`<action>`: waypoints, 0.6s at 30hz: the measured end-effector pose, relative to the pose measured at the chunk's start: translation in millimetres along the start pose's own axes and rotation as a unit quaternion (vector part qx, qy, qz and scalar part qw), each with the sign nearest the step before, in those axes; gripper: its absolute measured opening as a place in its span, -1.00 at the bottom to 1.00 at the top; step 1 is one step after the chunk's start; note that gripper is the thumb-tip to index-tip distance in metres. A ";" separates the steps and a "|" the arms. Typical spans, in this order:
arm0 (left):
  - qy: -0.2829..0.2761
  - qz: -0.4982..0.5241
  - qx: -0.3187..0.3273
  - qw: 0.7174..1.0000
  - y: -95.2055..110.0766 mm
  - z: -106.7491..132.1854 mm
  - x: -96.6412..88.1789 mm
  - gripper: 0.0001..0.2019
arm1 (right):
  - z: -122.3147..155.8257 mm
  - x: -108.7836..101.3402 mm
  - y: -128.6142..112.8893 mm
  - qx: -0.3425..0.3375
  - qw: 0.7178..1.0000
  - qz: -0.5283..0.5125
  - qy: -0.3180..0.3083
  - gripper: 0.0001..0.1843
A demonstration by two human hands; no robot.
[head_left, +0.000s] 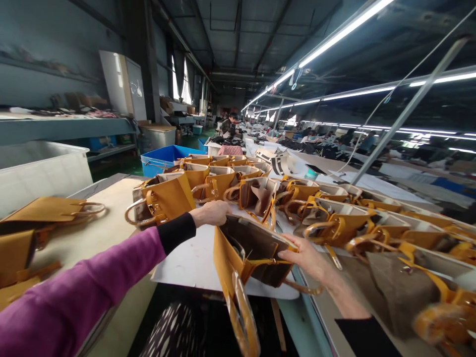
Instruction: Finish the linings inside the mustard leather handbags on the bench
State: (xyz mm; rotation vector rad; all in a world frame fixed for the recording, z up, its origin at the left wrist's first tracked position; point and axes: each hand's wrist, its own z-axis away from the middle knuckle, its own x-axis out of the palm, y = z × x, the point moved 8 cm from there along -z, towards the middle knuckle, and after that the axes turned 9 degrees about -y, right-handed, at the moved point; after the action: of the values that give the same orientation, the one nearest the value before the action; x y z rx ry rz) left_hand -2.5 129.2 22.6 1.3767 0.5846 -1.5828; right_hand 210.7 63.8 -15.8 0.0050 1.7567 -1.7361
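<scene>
Between my hands is a mustard-yellow handbag point(228, 250), tilted so its dark lined inside faces me. Its plastic-wrapped handle point(243, 317) hangs down in front, and another handle sticks out at the right. My left hand point(211, 213) is closed on the bag's far left top edge. My right hand point(303, 253) pinches the right top edge, thumb toward the inside. The fingertips of the left hand are partly hidden behind the rim. A white sheet point(186, 263) lies beneath the bag. Just beyond my left hand stands another yellow handbag point(169, 196).
Rows of similar yellow handbags point(334, 223) fill the table ahead and to the right. More bags point(44, 210) lie on the left table. A blue bin point(167, 158) and a white bin point(40, 166) stand at left. A slanted metal pole point(405, 114) rises at right.
</scene>
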 end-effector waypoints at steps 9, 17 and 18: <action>0.033 -0.016 -0.017 0.999 17.8 8.6 2.8 -0.62 | -15.1 6.0 22.0 -0.003 1.000 -0.012 0.017 -0.55; 0.047 0.074 0.063 0.994 38.0 -14.7 1.0 -0.39 | -13.4 6.9 4.8 -0.022 0.999 -0.034 0.024 -0.63; 0.069 0.098 0.072 0.990 38.6 -15.5 -3.8 -0.37 | -12.8 6.6 4.7 -0.019 0.999 -0.034 0.028 -0.63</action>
State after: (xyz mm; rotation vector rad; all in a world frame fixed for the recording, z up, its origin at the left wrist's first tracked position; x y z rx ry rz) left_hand 38.5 125.6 30.4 1.6112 0.4081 -1.4001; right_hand 202.0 72.9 -24.2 -0.0226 1.8496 -1.7662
